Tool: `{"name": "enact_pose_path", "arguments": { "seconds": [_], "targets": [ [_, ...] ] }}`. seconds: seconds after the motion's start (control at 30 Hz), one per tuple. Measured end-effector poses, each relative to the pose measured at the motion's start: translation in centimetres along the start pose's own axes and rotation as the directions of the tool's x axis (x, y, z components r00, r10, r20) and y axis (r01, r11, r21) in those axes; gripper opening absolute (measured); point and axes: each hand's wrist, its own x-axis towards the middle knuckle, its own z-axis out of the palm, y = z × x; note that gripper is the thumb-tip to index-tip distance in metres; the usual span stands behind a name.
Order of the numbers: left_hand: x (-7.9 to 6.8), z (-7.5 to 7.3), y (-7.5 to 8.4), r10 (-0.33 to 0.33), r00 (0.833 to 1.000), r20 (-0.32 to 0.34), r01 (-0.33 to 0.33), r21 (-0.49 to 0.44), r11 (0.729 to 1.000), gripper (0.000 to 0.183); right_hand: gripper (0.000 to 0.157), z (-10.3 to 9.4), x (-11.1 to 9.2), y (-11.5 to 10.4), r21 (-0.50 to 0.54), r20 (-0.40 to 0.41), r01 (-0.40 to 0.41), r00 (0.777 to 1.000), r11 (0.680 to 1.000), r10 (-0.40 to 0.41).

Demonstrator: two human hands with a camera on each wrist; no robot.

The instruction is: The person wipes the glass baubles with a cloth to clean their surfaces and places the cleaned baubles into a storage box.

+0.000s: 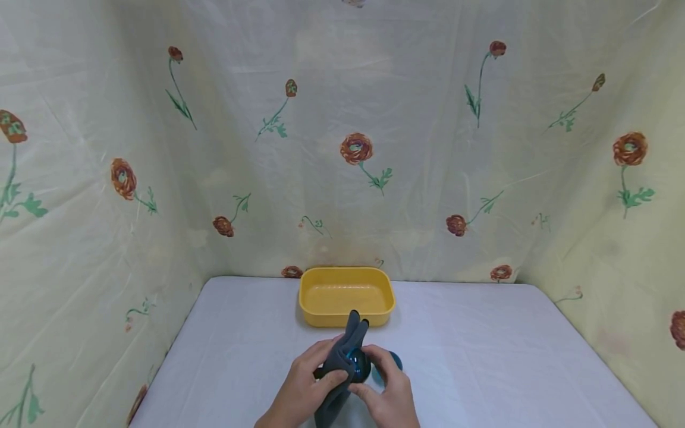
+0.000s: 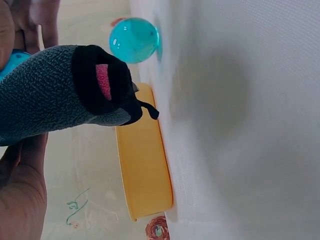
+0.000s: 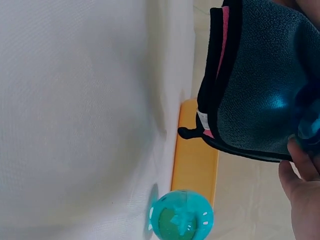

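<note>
A thick dark grey cloth (image 1: 337, 368) with black edging and a pink underside is folded around a shiny blue ball (image 1: 360, 365). My left hand (image 1: 307, 380) grips the cloth from the left, its thumb across the front. From the right, my right hand (image 1: 393, 392) holds the ball between thumb and fingers, against the cloth. Both are held up above the table. A second, translucent teal ball (image 2: 134, 40) rests on the table, partly behind my right hand in the head view. The cloth's small loop and white tag (image 3: 203, 120) show in the right wrist view.
Beyond the hands, a yellow rectangular tub (image 1: 346, 320) stands near the back edge of the white-covered table (image 1: 225, 339). A flower-patterned curtain (image 1: 417, 196) encloses the back and both sides.
</note>
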Motion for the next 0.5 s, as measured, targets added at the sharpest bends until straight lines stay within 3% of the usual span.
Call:
{"name": "enact_pose_path", "arguments": {
  "seconds": [0.3,0.5],
  "targets": [
    [0.0,0.14,-0.03,0.009,1.0,0.003,-0.009,-0.01,1.0,0.047,0.06,0.31,-0.27,-0.14,-0.004,-0.066,0.035,0.997,0.999,-0.035],
    [0.0,0.12,-0.02,0.009,1.0,0.001,-0.009,-0.006,1.0,0.047,0.062,0.38,-0.24,-0.21,-0.002,-0.066,0.044,0.997,0.999,-0.045]
  ]
}}
